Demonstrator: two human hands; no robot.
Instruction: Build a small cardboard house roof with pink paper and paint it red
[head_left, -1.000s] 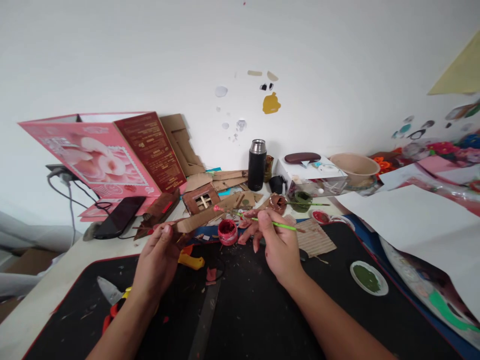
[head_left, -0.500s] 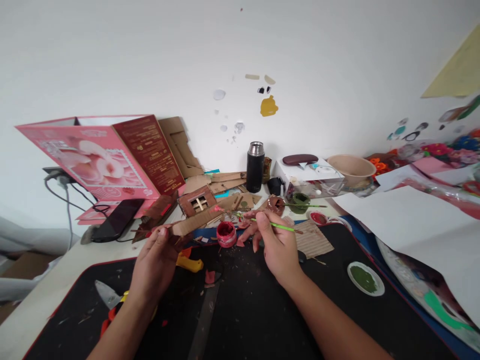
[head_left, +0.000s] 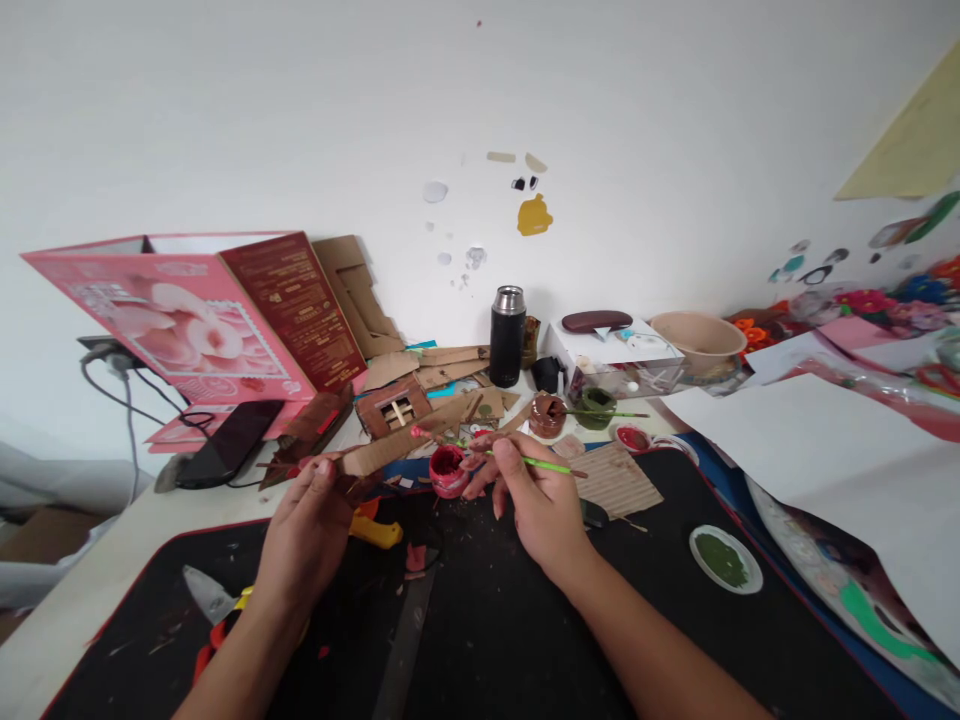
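Note:
My left hand (head_left: 306, 530) is closed round a long strip of brown cardboard (head_left: 386, 447) and holds it slanting up to the right over the black mat (head_left: 510, 620). My right hand (head_left: 536, 495) pinches a thin green paintbrush (head_left: 544, 463); its red-tipped end (head_left: 415, 432) touches the far end of the cardboard strip. A small open jar of red paint (head_left: 448, 470) stands on the mat just below the brush, between both hands.
Brown (head_left: 546, 413) and green (head_left: 598, 405) paint jars, a black flask (head_left: 507, 335), a white box (head_left: 611, 350) and a beige bowl (head_left: 697, 340) stand behind. A pink box (head_left: 195, 320), a phone (head_left: 232, 440) and cardboard scraps lie left. White paper (head_left: 825, 450) covers the right.
Both hands have shifted slightly left together. The brush tip has slid left along the cardboard strip, away from the brown jar.

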